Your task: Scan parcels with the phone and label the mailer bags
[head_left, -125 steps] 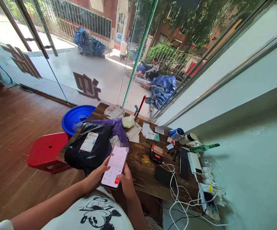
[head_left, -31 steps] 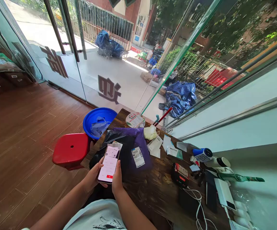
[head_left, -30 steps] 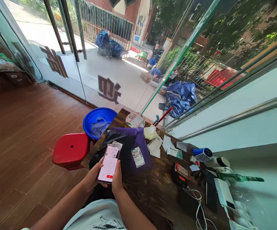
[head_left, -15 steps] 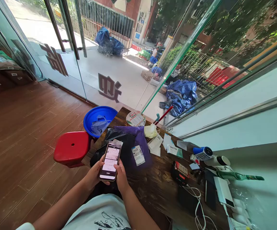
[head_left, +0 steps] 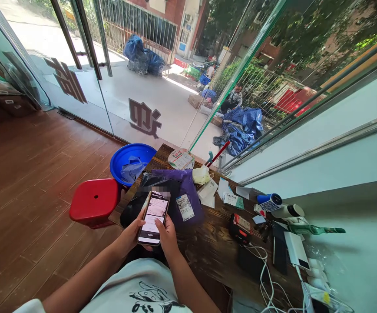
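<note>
A smartphone (head_left: 153, 219) with a lit, mostly pink and white screen is held between both hands above the table's near edge. My left hand (head_left: 133, 230) is closed around its left side, the fingers partly hidden beneath. On the other side my right hand (head_left: 168, 234) grips the edge, its thumb resting over the screen. Just beyond the phone lie a black plastic parcel bag (head_left: 131, 208) and a purple parcel bag (head_left: 188, 187) with a white printed label (head_left: 185, 208).
On the wooden table (head_left: 204, 248) are a round fan (head_left: 181, 159), papers (head_left: 232, 199), a black-and-red device (head_left: 240, 228), a green bottle (head_left: 315, 229) and white cables (head_left: 266, 278). A red stool (head_left: 94, 201) and blue basin (head_left: 120, 161) stand left. Outside the glass sits a person (head_left: 236, 96).
The view has shifted slightly, so the table things appear a little further left. The right thumb has moved over the screen. More of the person outside now shows.
</note>
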Demonstrator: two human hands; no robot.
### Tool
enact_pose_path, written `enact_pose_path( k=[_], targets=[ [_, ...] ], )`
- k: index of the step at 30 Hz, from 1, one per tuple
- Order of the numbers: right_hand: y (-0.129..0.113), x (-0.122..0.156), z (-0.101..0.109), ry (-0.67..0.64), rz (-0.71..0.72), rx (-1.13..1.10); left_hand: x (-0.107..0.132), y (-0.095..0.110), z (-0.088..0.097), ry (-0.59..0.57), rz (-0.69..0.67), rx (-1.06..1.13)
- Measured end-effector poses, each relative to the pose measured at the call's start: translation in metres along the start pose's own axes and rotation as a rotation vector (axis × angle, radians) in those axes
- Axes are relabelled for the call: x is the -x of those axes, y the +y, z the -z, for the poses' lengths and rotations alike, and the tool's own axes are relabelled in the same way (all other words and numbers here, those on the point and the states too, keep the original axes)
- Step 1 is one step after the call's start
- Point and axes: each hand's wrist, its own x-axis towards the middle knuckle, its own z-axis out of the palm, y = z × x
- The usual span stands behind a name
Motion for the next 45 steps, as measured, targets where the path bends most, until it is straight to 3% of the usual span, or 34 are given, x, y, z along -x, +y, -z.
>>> enact_pose_path(
  k=[4,12,25,35,45],
  targets=[
    [-0.003,0.004,0.001,-0.001,0.015,0.035,0.002,-0.003,0.002,-0.022,-0.002,0.003],
    [-0.008,0.009,0.001,-0.065,-0.012,-0.119,0.01,0.003,-0.005,-0.002,0.012,-0.037],
    [-0.014,0.019,0.002,-0.079,0.006,0.033,0.014,0.002,-0.012,0.003,0.018,-0.019],
    [0.003,0.02,0.01,-0.204,0.079,0.008,0.016,-0.004,-0.006,-0.055,-0.021,-0.029],
    [0.003,0.019,0.0,-0.173,0.038,0.175,0.01,-0.017,0.01,-0.001,-0.07,-0.004]
  ],
)
